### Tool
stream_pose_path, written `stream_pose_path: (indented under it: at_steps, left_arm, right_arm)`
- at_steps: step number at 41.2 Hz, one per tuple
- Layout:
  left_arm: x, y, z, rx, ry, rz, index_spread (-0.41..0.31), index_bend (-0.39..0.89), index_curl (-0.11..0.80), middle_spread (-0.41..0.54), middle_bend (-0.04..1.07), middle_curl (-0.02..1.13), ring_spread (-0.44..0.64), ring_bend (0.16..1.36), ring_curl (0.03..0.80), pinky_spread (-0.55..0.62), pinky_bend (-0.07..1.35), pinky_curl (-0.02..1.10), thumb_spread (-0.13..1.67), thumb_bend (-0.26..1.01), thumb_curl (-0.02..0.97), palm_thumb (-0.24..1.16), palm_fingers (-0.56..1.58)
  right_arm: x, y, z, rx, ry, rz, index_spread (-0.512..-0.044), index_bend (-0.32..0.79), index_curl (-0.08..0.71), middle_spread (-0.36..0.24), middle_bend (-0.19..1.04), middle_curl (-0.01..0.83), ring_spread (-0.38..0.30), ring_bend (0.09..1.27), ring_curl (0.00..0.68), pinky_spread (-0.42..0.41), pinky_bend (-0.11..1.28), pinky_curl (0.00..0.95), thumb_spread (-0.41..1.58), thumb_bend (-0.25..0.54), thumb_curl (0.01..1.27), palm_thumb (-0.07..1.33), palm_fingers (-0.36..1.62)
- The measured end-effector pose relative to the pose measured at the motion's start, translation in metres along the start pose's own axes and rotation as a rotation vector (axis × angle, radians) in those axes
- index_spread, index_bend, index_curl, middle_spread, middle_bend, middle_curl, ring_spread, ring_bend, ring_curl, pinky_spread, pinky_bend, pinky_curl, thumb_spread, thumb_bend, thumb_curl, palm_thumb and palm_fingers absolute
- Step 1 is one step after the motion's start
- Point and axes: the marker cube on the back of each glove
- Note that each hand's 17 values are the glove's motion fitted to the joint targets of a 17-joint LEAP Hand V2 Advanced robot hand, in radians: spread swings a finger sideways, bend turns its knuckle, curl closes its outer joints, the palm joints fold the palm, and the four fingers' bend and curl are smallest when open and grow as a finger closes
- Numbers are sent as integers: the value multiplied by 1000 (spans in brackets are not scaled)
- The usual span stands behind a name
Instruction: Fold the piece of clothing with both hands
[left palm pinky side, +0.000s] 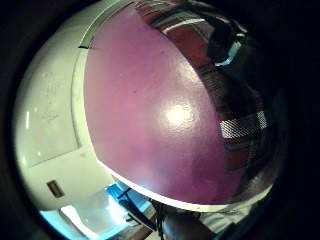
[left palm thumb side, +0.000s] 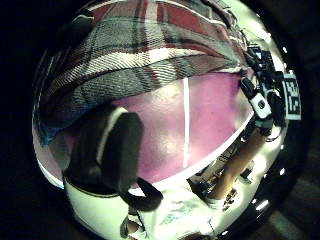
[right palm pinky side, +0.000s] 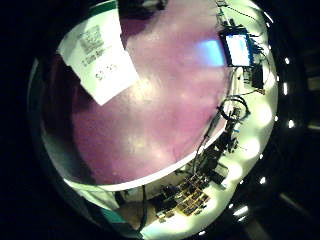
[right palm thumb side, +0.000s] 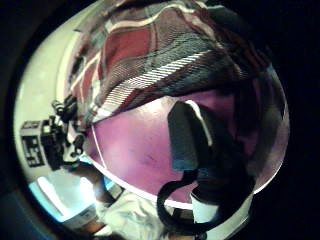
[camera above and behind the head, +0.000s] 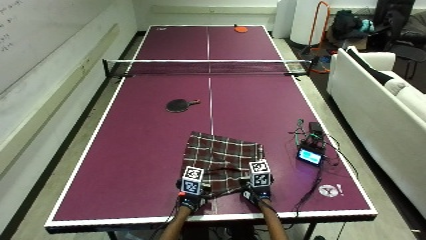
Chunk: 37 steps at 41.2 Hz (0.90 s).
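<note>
On the purple table-tennis table (camera above and behind the head: 133, 150), the left hand (camera above and behind the head: 192, 199) and right hand (camera above and behind the head: 257, 194) rest at the near corners of the plaid garment (camera above and behind the head: 223, 159); whether their fingers pinch it cannot be told. Right lies a small screen device (camera above and behind the head: 310, 156).

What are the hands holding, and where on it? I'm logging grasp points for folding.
Both hands, left hand and right hand, sit at the plaid garment's near edge; whether either has a grip on it cannot be told.
</note>
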Motion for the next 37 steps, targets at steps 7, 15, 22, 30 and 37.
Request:
stream_pose_path:
  at_steps: [7, 15, 22, 30, 37]
  left_arm:
    - [-2, -23, 17, 181, -60, -1, -138, 260, 319, -39, 154, 275, 1, 600, 298, 144, 392, 323, 1202, 38, 238, 283, 591]
    - [-19, -68, 54, 369, -124, -8, -238, 280, 366, -190, 172, 301, -201, 593, 303, -74, 364, 326, 1254, 108, 278, 468, 986]
    - [-34, -10, 15, 349, 12, 84, -296, 215, 386, -287, 310, 379, -308, 593, 347, -196, 247, 337, 1258, 127, 298, 570, 1176]
    - [-51, 21, -49, 449, 22, 92, -314, 164, 398, -338, 377, 431, -367, 649, 381, -244, 182, 336, 1276, 144, 307, 662, 1238]
    - [-58, -11, -99, 460, -6, 25, -333, 178, 412, -357, 396, 455, -393, 699, 408, -293, 207, 359, 1276, 131, 305, 698, 1312]
  right_arm:
    - [-2, -13, -2, 282, 19, -4, -404, 375, 267, -161, 294, 312, -32, 298, 194, 208, 254, 231, 1264, 59, 242, 546, 371]
    - [-4, -40, 39, 499, 88, -74, -385, 367, 314, -236, 301, 338, -174, 471, 268, 164, 166, 220, 1298, 93, 259, 659, 847]
    - [-6, -11, 41, 523, -84, -210, -363, 312, 351, -285, 329, 371, -255, 518, 322, 97, 141, 230, 1288, 107, 265, 742, 1056]
    - [6, 30, -31, 547, -215, -232, -347, 168, 360, -284, 508, 445, -286, 655, 395, 15, 127, 225, 1297, 107, 258, 794, 1244]
    - [8, -19, -78, 537, -313, -152, -340, 111, 337, -276, 539, 466, -265, 768, 445, -95, 235, 270, 1301, 99, 250, 824, 1289]
